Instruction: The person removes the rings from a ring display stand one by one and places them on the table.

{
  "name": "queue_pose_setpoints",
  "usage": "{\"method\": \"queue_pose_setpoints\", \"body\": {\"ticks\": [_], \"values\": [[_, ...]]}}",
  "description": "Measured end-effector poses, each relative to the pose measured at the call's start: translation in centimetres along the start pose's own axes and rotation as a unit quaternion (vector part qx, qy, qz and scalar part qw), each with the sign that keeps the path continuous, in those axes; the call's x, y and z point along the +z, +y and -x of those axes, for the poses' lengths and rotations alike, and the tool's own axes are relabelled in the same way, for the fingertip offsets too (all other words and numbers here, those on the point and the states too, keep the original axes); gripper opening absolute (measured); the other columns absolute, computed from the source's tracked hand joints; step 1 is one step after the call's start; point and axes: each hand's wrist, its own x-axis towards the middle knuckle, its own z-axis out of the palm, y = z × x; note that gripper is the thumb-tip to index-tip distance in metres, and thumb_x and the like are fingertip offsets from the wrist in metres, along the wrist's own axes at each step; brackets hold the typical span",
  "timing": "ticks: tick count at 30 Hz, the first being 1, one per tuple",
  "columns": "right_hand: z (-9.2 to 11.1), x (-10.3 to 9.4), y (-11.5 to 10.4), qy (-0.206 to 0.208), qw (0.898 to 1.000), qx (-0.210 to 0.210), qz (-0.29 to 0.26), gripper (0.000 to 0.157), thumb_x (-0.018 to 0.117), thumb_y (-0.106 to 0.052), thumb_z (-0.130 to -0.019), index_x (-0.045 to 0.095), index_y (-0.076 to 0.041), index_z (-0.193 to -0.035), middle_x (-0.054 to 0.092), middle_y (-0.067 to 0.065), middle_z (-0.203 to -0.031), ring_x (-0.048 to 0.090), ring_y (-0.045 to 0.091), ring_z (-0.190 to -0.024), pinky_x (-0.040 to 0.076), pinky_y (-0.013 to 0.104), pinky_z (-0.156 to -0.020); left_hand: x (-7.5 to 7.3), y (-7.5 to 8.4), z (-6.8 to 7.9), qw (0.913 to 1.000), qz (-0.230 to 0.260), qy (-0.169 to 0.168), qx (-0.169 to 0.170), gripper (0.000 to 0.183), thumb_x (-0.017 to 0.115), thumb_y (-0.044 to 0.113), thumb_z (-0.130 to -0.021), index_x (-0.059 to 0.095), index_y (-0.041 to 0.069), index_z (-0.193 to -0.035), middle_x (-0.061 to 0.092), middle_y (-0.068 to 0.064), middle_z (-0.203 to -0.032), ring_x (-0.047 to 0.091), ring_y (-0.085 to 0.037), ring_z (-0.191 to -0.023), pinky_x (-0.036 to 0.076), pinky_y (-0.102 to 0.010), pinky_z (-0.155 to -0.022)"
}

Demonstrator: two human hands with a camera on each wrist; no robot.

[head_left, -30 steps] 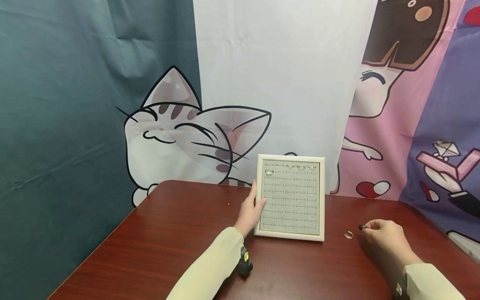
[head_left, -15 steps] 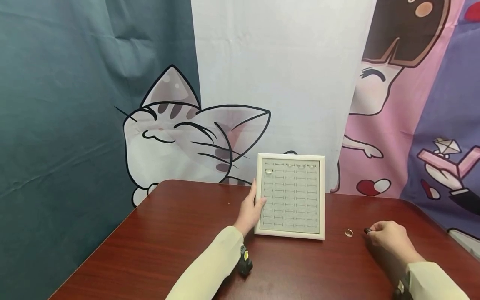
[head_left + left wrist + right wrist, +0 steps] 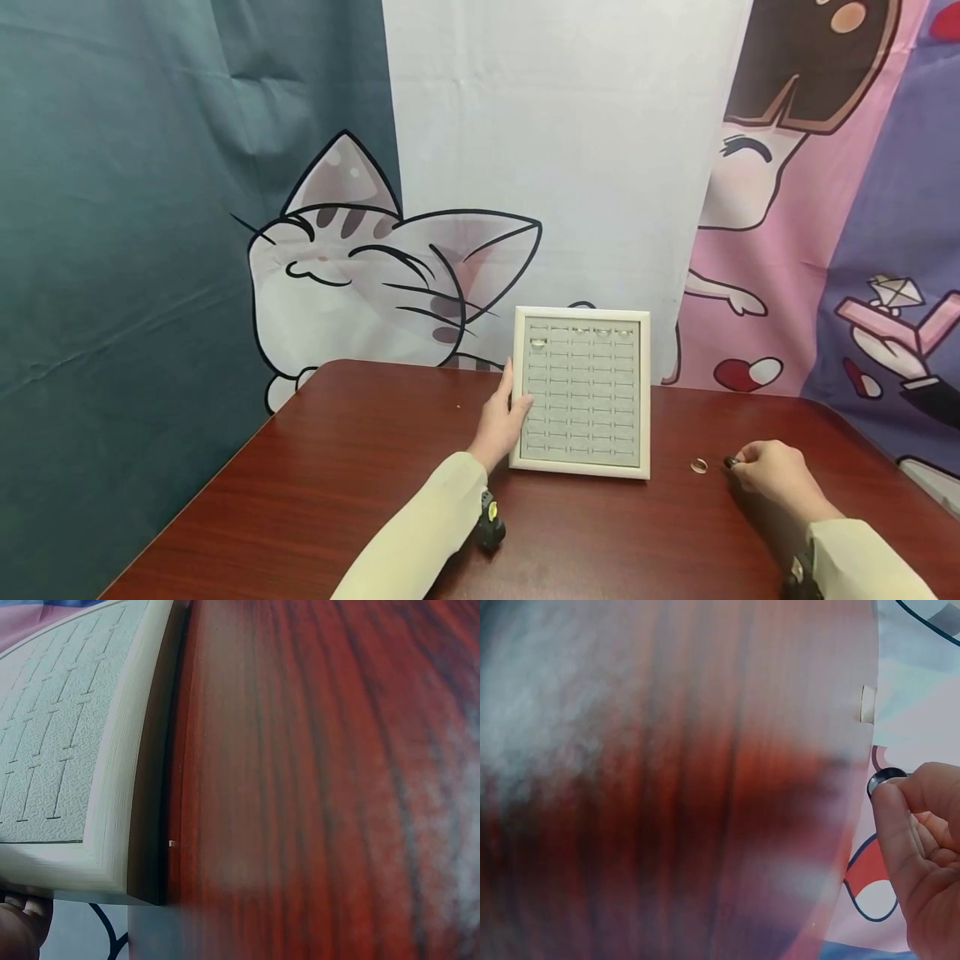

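Note:
A white-framed ring display board (image 3: pixel 581 392) with a grey slotted pad stands propped up on the table. Several silver-coloured rings sit in its top row, and one ring (image 3: pixel 537 342) is at the left of the second row. My left hand (image 3: pixel 500 421) grips the board's left edge, thumb over the front of the frame. Off to the right, my right hand (image 3: pixel 776 475) pinches a black ring (image 3: pixel 886 778) between thumb and forefinger, low over the table. A silver-coloured ring (image 3: pixel 699 466) lies on the table between the board and my right hand.
The reddish-brown wooden table (image 3: pixel 315 483) runs back to a printed cloth backdrop (image 3: pixel 570 150) with cartoon figures. A small camera (image 3: pixel 491 525) is strapped to my left wrist, another (image 3: pixel 801 579) to my right.
My right hand, still pinching the black ring, has shifted slightly right and then a little back left. The left hand and the board stay in place.

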Motion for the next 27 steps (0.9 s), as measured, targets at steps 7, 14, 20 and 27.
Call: {"method": "queue_pose_setpoints", "body": {"ticks": [7, 14, 20, 27], "values": [[-0.04, 0.06, 0.11, -0.001, 1.0, 0.002, 0.004, 0.012, 0.064, -0.005, -0.078, 0.061, -0.004, -0.066, 0.057, -0.002, -0.058, 0.054, 0.013, -0.056, 0.042, 0.028, -0.053, -0.07, 0.06, -0.08, 1.0, -0.002, 0.0, -0.001, 0.068, 0.049, 0.024, -0.097, 0.007, 0.032, -0.15, 0.039, -0.008, -0.144, 0.057, -0.021, -0.105, 0.043, -0.04, -0.093], [0.03, 0.23, 0.13, -0.008, 1.0, 0.0, 0.012, 0.014, 0.064, -0.007, -0.077, 0.06, -0.006, -0.064, 0.054, -0.003, -0.055, 0.049, 0.013, -0.055, 0.038, 0.028, -0.052, -0.07, 0.19, 0.14, 1.0, -0.003, -0.002, -0.006, 0.069, 0.05, 0.023, -0.097, 0.007, 0.033, -0.149, 0.042, -0.009, -0.143, 0.057, -0.021, -0.104, 0.043, -0.04, -0.092], [0.03, 0.4, 0.13, -0.008, 1.0, 0.004, 0.002, 0.012, 0.063, -0.005, -0.076, 0.06, -0.005, -0.064, 0.055, -0.003, -0.055, 0.05, 0.012, -0.054, 0.04, 0.027, -0.051, -0.1, 0.21, 0.13, 1.0, -0.006, 0.001, -0.002, 0.068, 0.05, 0.024, -0.096, 0.008, 0.031, -0.15, 0.043, -0.011, -0.141, 0.057, -0.022, -0.104, 0.043, -0.041, -0.093], [-0.09, 0.53, 0.16, -0.008, 1.0, 0.011, -0.007, 0.011, 0.064, -0.004, -0.076, 0.059, -0.004, -0.066, 0.055, -0.003, -0.057, 0.053, 0.012, -0.054, 0.043, 0.027, -0.051, -0.1, 0.17, 0.08, 1.0, 0.002, 0.0, -0.002, 0.068, 0.049, 0.025, -0.096, 0.007, 0.032, -0.15, 0.044, -0.011, -0.14, 0.058, -0.019, -0.1, 0.044, -0.04, -0.091]]}}
